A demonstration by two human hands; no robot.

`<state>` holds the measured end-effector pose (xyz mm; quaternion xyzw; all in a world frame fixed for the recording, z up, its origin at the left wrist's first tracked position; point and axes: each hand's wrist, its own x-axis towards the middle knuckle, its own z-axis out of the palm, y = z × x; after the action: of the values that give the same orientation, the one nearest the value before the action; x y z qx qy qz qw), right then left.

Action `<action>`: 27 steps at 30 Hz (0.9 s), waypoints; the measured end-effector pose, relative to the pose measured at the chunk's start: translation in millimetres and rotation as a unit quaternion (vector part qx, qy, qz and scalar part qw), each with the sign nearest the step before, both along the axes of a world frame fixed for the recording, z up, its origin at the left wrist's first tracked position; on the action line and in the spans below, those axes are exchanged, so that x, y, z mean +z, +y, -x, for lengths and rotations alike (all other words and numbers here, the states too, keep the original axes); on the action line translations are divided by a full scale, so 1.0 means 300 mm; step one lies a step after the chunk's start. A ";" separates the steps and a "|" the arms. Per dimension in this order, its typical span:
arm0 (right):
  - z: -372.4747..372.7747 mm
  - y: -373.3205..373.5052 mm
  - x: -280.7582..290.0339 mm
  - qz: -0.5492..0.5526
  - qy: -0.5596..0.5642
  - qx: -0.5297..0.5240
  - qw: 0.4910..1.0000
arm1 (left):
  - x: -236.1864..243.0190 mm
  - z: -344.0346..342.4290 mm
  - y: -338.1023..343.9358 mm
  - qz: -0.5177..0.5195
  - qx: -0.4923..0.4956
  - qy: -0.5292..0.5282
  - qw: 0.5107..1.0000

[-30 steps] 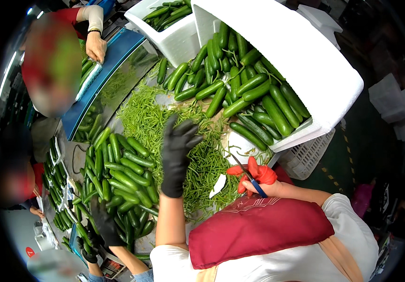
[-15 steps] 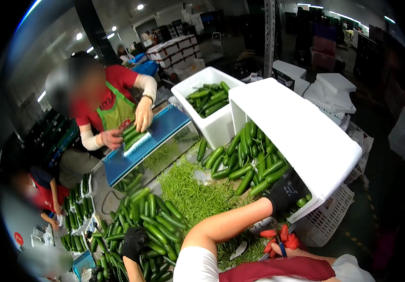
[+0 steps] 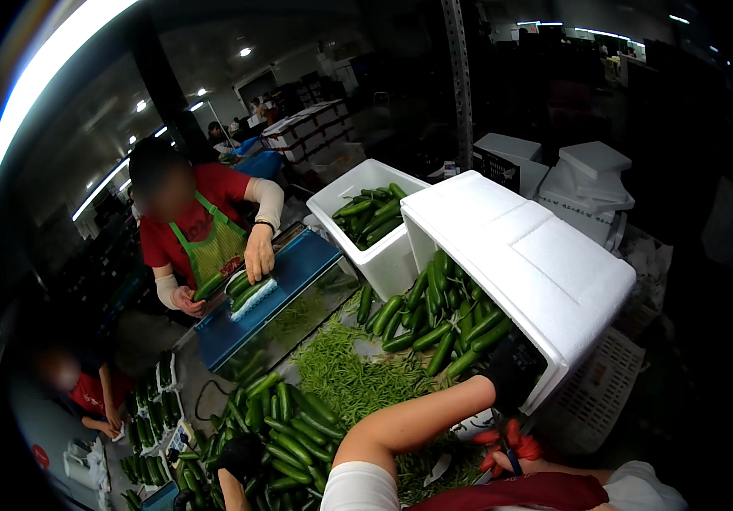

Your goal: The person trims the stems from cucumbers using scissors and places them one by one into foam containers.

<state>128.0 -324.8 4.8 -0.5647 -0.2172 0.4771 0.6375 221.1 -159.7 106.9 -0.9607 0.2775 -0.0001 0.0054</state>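
Note:
My left arm crosses to the right, and my black-gloved left hand [image 3: 515, 368] is at the lower mouth of a tipped white foam box [image 3: 520, 264]; dark shadow hides its fingers. Smooth green cucumbers [image 3: 443, 315] spill out of that box onto the table. Below it my right hand [image 3: 515, 456], with a blue band, is close to my maroon apron [image 3: 503, 496]. Bright red, finger-shaped material [image 3: 515, 434] is at this hand; whether it is a worn glove or something held I cannot tell. Thin green pods [image 3: 358, 375] lie heaped between the cucumber piles.
Another black-gloved hand [image 3: 239, 458], apparently a co-worker's, rests by a second cucumber pile [image 3: 298, 434]. Across the table a person [image 3: 213, 221] handles cucumbers on a white tray [image 3: 254, 300]. An upright foam box [image 3: 375, 272] holds more cucumbers. A white crate [image 3: 596, 392] stands right.
The whole view has shifted slightly and darkened. The person opposite now holds one cucumber apart from the tray. My left hand stays at the tipped foam box, and my right hand stays low.

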 end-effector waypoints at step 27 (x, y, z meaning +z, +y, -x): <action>0.043 0.071 -0.052 -0.083 0.007 -0.039 0.996 | -0.346 0.112 0.320 0.120 0.183 -0.124 0.968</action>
<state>115.0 -303.5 -10.7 -0.5144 -0.2296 0.4357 0.7020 187.5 -63.9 3.2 -0.9812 0.0921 -0.1514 -0.0759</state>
